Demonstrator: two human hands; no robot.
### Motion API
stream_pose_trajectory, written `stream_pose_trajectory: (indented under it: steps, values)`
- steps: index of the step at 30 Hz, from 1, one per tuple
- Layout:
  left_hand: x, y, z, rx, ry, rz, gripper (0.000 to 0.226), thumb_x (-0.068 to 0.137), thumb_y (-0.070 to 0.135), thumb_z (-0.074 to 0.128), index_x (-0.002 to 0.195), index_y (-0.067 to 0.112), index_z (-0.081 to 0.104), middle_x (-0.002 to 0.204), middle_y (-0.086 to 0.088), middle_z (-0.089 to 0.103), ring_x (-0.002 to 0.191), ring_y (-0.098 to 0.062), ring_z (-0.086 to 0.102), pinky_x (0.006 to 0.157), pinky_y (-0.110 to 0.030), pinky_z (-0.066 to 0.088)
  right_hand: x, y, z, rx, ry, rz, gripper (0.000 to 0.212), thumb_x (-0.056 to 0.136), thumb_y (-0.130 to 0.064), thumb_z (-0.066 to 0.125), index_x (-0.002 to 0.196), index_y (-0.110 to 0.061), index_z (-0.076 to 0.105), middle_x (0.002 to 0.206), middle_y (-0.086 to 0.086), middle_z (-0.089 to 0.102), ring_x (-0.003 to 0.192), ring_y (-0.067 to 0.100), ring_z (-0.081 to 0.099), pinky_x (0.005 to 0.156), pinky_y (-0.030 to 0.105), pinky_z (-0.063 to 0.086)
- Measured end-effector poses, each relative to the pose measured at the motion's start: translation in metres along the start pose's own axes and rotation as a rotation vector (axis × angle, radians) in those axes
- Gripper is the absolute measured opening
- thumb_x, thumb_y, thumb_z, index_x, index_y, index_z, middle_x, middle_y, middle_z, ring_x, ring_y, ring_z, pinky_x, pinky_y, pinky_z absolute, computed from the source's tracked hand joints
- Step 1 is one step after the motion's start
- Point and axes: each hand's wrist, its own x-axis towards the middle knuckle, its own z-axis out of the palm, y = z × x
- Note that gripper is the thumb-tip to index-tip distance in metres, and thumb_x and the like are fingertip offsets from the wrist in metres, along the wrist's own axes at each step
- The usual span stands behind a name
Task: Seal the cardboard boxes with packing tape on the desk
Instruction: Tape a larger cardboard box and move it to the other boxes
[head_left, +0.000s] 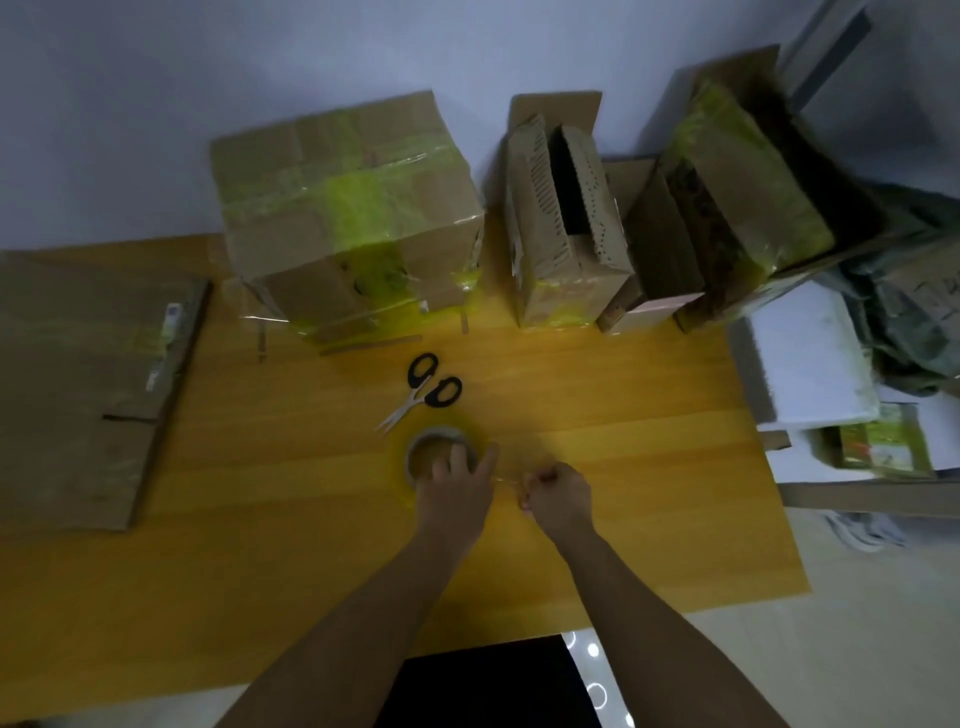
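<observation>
Left hand on the yellowish roll of clear packing tape, fingers curled over its rim and into the grey core — roll flat on the yellow wooden counter. Right hand just beside, fingers pinching the loose tape end. Beyond the roll, black-handled scissors, blades apart. Further back, large taped brown cardboard box; right of it, narrow open cardboard box — flattened brown cardboard sheet far left.
</observation>
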Motion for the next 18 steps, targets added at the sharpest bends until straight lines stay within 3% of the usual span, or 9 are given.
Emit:
stream_pose_trajectory:
  steps: [4, 7, 9, 11, 13, 14, 16, 18]
  values:
    - [0.002, 0.0, 0.007, -0.07, -0.026, -0.042, 0.062, 0.102, 0.048, 0.031, 0.153, 0.026, 0.002, 0.144, -0.014, 0.03, 0.124, -0.032, 0.042, 0.09, -0.04, 0.046, -0.001, -0.001, 0.007, -0.158, 0.046, -0.097, 0.015, 0.097, -0.02, 0.057, 0.1, -0.006, 0.061, 0.094, 0.013, 0.068, 0.082, 0.031, 0.064, 0.067, 0.039, 0.052]
    - [0.002, -0.008, 0.005, -0.081, -0.018, -0.001, 0.068, 0.099, 0.055, 0.033, 0.153, 0.027, 0.002, 0.142, -0.013, 0.034, 0.126, -0.031, 0.041, 0.095, -0.04, 0.042, -0.001, 0.0, 0.002, -0.197, 0.07, -0.027, 0.047, 0.093, -0.031, 0.064, 0.123, -0.002, 0.043, 0.113, 0.015, 0.064, 0.105, 0.036, 0.063, 0.071, 0.036, 0.043]
    - [-0.001, -0.014, -0.001, -0.092, -0.006, 0.038, 0.068, 0.097, 0.061, 0.029, 0.153, 0.027, 0.007, 0.14, -0.011, 0.035, 0.127, -0.03, 0.038, 0.1, -0.04, 0.034, 0.004, -0.001, -0.007, -0.197, 0.05, 0.044, 0.053, 0.088, -0.036, 0.069, 0.12, -0.005, 0.041, 0.111, 0.014, 0.062, 0.105, 0.034, 0.061, 0.073, 0.036, 0.04]
    - [-0.006, -0.023, -0.009, -0.195, -0.008, 0.043, 0.068, 0.094, 0.066, 0.021, 0.15, 0.026, 0.021, 0.138, -0.009, 0.035, 0.129, -0.03, 0.033, 0.104, -0.039, 0.028, 0.007, -0.006, -0.016, -0.138, 0.052, 0.037, 0.033, 0.09, -0.032, 0.067, 0.104, -0.01, 0.046, 0.095, 0.009, 0.059, 0.088, 0.031, 0.057, 0.069, 0.035, 0.04]
    - [-0.011, -0.036, -0.022, -0.31, 0.105, 0.016, 0.065, 0.093, 0.062, 0.021, 0.142, 0.023, 0.037, 0.13, -0.008, 0.041, 0.125, -0.03, 0.037, 0.101, -0.039, 0.029, 0.004, -0.02, -0.021, -0.082, 0.121, -0.031, 0.022, 0.095, -0.028, 0.061, 0.094, -0.013, 0.045, 0.077, 0.001, 0.053, 0.077, 0.029, 0.053, 0.064, 0.037, 0.041]
    - [-0.011, -0.045, -0.03, -0.33, 0.205, -0.007, 0.056, 0.095, 0.054, 0.031, 0.139, 0.02, 0.042, 0.126, -0.01, 0.044, 0.121, -0.032, 0.041, 0.098, -0.04, 0.032, 0.0, -0.031, -0.022, -0.08, 0.149, -0.111, 0.02, 0.097, -0.027, 0.058, 0.093, -0.014, 0.044, 0.071, -0.001, 0.05, 0.073, 0.029, 0.052, 0.062, 0.039, 0.041]
    - [-0.01, -0.067, -0.048, -0.377, 0.397, -0.06, 0.042, 0.095, 0.029, 0.052, 0.134, 0.013, 0.05, 0.12, -0.015, 0.049, 0.111, -0.037, 0.046, 0.091, -0.045, 0.038, -0.01, -0.061, -0.021, -0.063, 0.162, -0.321, 0.019, 0.099, -0.026, 0.057, 0.093, -0.014, 0.044, 0.068, -0.003, 0.048, 0.062, 0.023, 0.049, 0.055, 0.038, 0.037]
    - [-0.009, -0.091, -0.075, -0.44, 0.598, -0.11, 0.032, 0.09, 0.015, 0.06, 0.122, 0.01, 0.058, 0.109, -0.017, 0.051, 0.1, -0.038, 0.049, 0.082, -0.046, 0.041, -0.021, -0.1, -0.012, -0.057, 0.154, -0.522, 0.016, 0.099, -0.025, 0.056, 0.093, -0.015, 0.046, 0.073, -0.003, 0.05, 0.06, 0.016, 0.046, 0.053, 0.033, 0.032]
